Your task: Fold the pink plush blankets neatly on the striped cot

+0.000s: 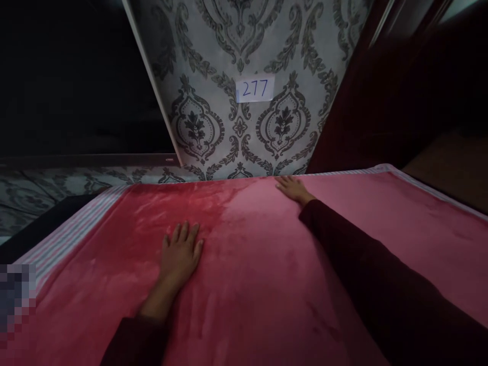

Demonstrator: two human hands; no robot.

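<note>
A red plush blanket (259, 264) lies spread over a bed and fills the lower half of the view. My left hand (181, 251) rests flat on it, palm down, fingers stretched out and slightly apart. My right hand (293, 189) reaches further, to the blanket's far edge by the wall, and also lies flat with its fingers extended. Both arms wear dark sleeves. Neither hand holds anything.
A striped sheet (64, 236) shows along the blanket's left and far right edges. Behind the bed stands a wall with grey damask wallpaper (213, 117) bearing a white label reading 277 (254, 89). A dark panel (68, 76) is at left, dark furniture (412, 91) at right.
</note>
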